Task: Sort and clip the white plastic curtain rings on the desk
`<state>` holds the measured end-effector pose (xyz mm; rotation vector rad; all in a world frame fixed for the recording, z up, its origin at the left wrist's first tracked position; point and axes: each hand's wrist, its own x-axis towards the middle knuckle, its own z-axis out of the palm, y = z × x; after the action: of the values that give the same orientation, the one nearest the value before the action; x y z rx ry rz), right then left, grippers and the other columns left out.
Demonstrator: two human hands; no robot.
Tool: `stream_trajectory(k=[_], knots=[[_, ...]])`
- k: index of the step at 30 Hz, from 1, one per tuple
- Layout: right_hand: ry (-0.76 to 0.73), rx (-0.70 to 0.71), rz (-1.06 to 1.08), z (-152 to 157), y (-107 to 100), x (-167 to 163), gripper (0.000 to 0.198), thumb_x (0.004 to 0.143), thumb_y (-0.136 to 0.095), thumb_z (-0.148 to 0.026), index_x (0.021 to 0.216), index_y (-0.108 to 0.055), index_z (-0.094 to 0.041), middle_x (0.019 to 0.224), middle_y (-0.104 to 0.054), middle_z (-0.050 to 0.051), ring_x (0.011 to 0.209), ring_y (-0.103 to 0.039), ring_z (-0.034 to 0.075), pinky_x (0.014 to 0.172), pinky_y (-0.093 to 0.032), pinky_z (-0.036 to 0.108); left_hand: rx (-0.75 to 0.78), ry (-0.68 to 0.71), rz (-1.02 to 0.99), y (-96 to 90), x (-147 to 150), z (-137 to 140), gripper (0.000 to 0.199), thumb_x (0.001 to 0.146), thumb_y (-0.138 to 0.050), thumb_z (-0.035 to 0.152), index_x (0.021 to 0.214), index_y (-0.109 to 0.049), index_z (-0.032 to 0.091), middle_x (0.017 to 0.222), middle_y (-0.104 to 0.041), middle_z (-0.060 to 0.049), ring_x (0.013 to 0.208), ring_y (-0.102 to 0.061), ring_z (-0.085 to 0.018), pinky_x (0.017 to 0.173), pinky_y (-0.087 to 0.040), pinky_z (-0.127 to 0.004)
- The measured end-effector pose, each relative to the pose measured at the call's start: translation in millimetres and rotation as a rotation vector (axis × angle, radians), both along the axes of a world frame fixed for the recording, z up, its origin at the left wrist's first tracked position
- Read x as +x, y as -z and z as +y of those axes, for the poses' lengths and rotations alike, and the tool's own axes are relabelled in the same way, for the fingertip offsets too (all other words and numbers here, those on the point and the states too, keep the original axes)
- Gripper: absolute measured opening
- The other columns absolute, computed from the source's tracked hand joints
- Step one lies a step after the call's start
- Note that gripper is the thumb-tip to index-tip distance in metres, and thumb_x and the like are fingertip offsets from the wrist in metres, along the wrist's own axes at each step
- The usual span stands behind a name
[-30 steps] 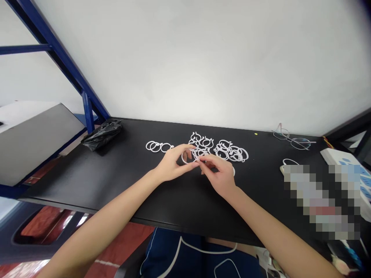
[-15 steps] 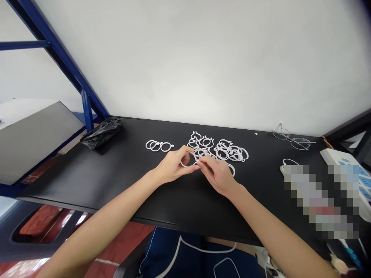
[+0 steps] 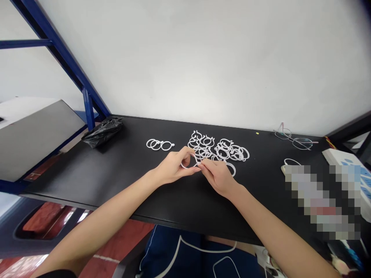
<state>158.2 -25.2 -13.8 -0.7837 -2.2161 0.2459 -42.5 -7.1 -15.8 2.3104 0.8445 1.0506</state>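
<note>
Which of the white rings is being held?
The white ring between the left hand and right hand; the other visible rings lie on the black table.

Eyeglasses [image 3: 292, 139], perhaps a power strip [image 3: 343, 158].

Bench [image 3: 130, 166]: black, smooth, back edge along a pale wall. Far left corner, crumpled black plastic bag [image 3: 102, 133]. Left of centre, row of three white rings [image 3: 161, 145], first two overlapping, third touching. Centre, tangled clump [image 3: 199, 148] of white rings, several with gaps and knobbed ends. Just right, second heap [image 3: 230, 150] of rings, overlapping. Nearer the front, white loop [image 3: 233, 170], partly hidden. Back right: yellow speck [image 3: 257, 133], then unfolded spectacles [image 3: 292, 139]. Right end: white power strip [image 3: 337, 155], blue panels; beside it a pixelated object [image 3: 319, 210], identity unclear.
</note>
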Motion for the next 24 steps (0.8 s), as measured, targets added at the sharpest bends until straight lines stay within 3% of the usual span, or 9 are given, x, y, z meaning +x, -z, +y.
stream_trajectory(k=[17,24], knots=[[-0.041,-0.040,0.007,-1.8,4.5,-1.5,0.030,0.100,-0.036,-0.023,0.071,-0.041,-0.022,0.056,-0.038,-0.005,0.046,-0.034,0.009,0.046,-0.027,0.023,-0.065,0.021,0.011,-1.8,1.6,-2.0,0.031,0.088,-0.056,0.047,0.100,-0.047,0.019,0.057,-0.035,0.010,0.049,-0.036,-0.007,0.054,-0.036,-0.018],[0.024,0.095,0.161,-7.6,3.5,-8.3,0.038,0.098,-0.039,-0.023,0.061,-0.029,-0.022,0.050,-0.028,-0.005,0.044,-0.029,0.010,0.047,-0.024,0.027,0.190,-0.020,0.073,-7.3,-2.2,0.2,0.043,0.087,-0.053,0.058,0.101,-0.049,0.017,0.057,-0.040,0.009,0.048,-0.039,-0.007,0.051,-0.035,-0.018]])
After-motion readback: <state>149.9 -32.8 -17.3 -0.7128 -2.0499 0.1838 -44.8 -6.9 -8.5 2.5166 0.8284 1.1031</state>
